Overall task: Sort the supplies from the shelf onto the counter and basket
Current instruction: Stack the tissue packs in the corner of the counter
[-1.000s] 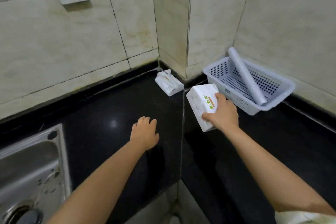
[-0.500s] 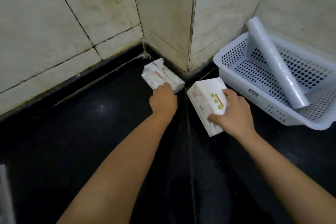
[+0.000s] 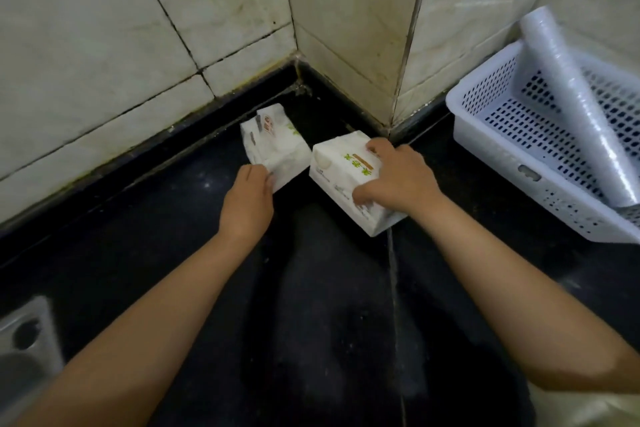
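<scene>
My right hand (image 3: 398, 177) grips one pack (image 3: 346, 180), left hand (image 3: 247, 198) pinches another pack (image 3: 273, 146), both on the surface (image 3: 311, 288) beside the basket (image 3: 519, 163), roll (image 3: 575, 100) inside; the shelf is unseen.

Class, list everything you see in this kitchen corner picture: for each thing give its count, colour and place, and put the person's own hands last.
Tissue pack: 1, white, on the counter in the corner, left of the other pack.
Tissue pack with green print: 1, white, on the counter right of the first, under the right hand.
Basket: 1, white perforated plastic, on the counter at right by the wall.
Roll of clear film: 1, clear whitish, lying slanted in the basket.
Counter: 1, black.
Wall tiles: cream, behind the counter.
Sink: 1, metal, lower left edge, only partly in view.
Left hand: 1, fingers on the first pack's near end.
Right hand: 1, fingers curled over the green-print pack.
</scene>
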Available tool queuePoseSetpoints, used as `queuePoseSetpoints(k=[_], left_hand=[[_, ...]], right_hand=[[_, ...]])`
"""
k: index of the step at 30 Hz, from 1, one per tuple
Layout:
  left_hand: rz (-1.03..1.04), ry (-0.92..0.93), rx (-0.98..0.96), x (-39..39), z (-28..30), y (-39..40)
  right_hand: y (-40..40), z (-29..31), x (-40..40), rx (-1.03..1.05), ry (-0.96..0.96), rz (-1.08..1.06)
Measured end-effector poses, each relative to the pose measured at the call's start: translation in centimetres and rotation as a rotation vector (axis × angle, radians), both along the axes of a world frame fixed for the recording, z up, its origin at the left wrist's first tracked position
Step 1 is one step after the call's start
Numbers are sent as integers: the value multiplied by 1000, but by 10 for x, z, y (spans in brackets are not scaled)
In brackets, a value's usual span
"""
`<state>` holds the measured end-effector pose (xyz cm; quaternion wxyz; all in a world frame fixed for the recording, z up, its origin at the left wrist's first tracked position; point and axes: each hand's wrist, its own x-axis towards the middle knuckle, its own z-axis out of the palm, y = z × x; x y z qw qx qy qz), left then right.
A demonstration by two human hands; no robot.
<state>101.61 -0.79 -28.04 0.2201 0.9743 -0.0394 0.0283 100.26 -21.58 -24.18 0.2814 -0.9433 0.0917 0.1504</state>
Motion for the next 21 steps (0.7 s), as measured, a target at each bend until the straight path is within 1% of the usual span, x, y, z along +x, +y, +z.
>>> queuePoseSetpoints(k=[3,5,8,9,10,13,14,15,18,21], left_hand=[[20,-13,32,0,1,14],[-18,-11,84,-4,1,18],[-79,39,182,-15,2,10],[-112,-7,231,-16,-1,7],[-137,-6,244,-16,-2,2],[-183,137,290,-13,-16,-9],[-192,172,285,-13,-18,-12],[-213,169,292,-11,-22,-16],[-256,209,299,-10,-25,-25],[-292,230,297,-9,-27,-26]], right_hand=[[20,-3,26,-69,-66,14],[30,-8,43,-109,-110,41],[38,-17,62,-174,-195,69],[38,-20,67,-191,-218,71],[37,-23,71,-204,-232,74],[33,-34,76,-237,-262,111],[34,-38,76,-249,-296,131],[35,-42,76,-257,-341,153],[38,-54,76,-221,-440,224],[38,-57,80,-165,-461,232]])
